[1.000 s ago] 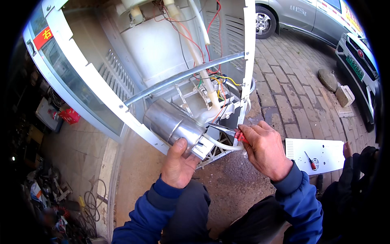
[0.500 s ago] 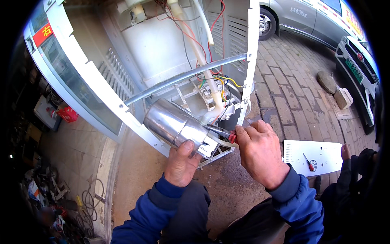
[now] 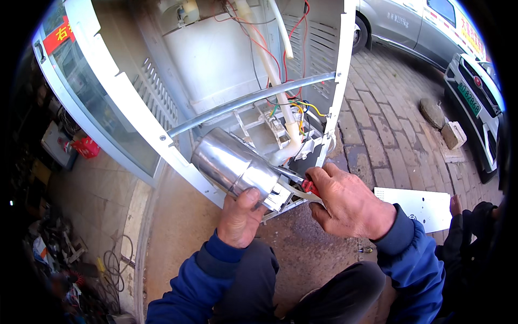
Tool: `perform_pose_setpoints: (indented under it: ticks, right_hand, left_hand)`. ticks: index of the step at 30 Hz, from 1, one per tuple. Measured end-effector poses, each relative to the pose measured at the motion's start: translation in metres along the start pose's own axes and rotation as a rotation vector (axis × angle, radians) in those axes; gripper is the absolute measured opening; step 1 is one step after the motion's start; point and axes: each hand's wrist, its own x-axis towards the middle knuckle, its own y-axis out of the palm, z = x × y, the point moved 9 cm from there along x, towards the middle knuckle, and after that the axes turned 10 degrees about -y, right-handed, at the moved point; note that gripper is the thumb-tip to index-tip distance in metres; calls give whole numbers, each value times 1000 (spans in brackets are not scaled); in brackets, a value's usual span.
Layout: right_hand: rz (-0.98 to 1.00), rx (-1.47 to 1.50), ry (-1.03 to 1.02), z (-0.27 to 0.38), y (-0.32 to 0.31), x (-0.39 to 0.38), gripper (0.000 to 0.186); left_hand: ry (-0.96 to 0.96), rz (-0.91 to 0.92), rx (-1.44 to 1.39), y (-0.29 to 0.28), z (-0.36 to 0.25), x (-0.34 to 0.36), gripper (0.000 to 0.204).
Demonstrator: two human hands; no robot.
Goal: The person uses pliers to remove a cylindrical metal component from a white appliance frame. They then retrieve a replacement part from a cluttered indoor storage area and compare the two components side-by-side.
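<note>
A shiny metal cylinder (image 3: pixel 232 163) with a white end fitting lies tilted at the front of an opened white appliance cabinet (image 3: pixel 132 94). My left hand (image 3: pixel 241 217) grips its lower end, thumb on top. My right hand (image 3: pixel 350 202) holds a red-handled metal tool (image 3: pixel 311 187), whose exact kind I cannot make out. The tool's metal part points left toward the cylinder's near end and a pale hose (image 3: pixel 295 190). Just behind, a translucent bent pipe (image 3: pixel 290 144) runs down inside the cabinet. The fingers under the right hand are partly hidden.
A metal crossbar (image 3: pixel 253 100) spans the cabinet, with loose coloured wires (image 3: pixel 310 108) behind it. At right lie a white perforated panel (image 3: pixel 396 201) and a small tool (image 3: pixel 366 250), near another person's hand (image 3: pixel 455 204). Parked vehicles (image 3: pixel 413 27) and a block (image 3: pixel 454 135) stand beyond.
My right hand has shifted slightly and turned, its fingers now lower around the red handle. My left hand stays on the cylinder. The view has shifted a little, and the right knee shows more.
</note>
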Motion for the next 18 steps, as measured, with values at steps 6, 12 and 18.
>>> perform_pose_setpoints:
  ticks: [6, 12, 18]
  right_hand:
    - [52, -197, 16, 4, 7, -1, 64]
    - [107, -39, 73, 5, 4, 3, 55]
    - [54, 66, 145, 1, 18, 7, 46]
  left_hand:
    - [20, 64, -76, -4, 2, 3, 65]
    - [-25, 44, 39, -6, 6, 7, 86]
    - [13, 74, 44, 2, 4, 8, 87]
